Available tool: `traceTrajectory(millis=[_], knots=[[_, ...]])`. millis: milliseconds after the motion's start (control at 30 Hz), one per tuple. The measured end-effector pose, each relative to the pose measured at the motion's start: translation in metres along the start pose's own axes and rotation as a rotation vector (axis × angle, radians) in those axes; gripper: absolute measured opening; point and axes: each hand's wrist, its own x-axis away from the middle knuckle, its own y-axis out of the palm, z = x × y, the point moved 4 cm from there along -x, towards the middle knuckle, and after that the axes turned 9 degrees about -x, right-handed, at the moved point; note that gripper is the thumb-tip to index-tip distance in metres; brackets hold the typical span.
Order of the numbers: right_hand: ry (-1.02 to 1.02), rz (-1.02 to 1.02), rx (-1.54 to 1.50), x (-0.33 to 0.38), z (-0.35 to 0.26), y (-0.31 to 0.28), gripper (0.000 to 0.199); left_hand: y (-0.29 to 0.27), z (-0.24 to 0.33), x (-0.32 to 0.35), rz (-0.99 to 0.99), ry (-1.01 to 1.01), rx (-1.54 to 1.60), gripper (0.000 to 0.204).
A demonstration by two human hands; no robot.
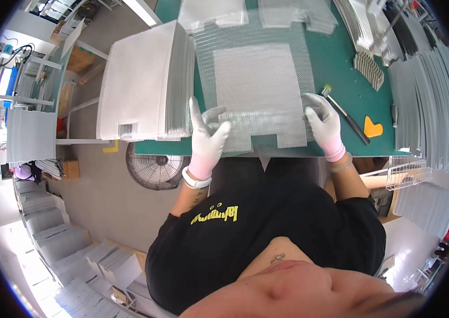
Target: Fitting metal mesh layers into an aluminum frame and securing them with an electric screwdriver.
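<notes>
My two white-gloved hands, left hand (208, 132) and right hand (322, 123), each pinch closed on one translucent ridged plastic sheet (253, 85). It lies on one green table mat (341, 63). One tall stack of matching sheets (147, 82) sits beside.

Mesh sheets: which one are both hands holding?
The wide mesh sheet spread flat on the green table, gripped along its near edge by left hand and right hand, not the stacked ones.

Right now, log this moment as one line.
left hand: grips near-left edge of mesh sheet | right hand: grips its right edge | sheet flat on green table | mesh stack beside left hand
</notes>
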Motion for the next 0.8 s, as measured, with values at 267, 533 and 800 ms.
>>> traceTrajectory(millis=[267, 533, 800], knots=[[-0.239, 0.012, 0.618, 0.014, 0.003, 0.014, 0.043, 0.015, -0.009, -0.008, 0.089, 0.305, -1.048, 0.073], [-0.121, -0.037, 0.751, 0.014, 0.027, 0.021, 0.047, 0.021, -0.039, -0.016, 0.023, 0.188, -1.188, 0.073], [-0.101, -0.049, 0.815, 0.017, 0.042, 0.020, 0.048, 0.021, -0.043, -0.017, 0.018, 0.187, -1.194, 0.073]])
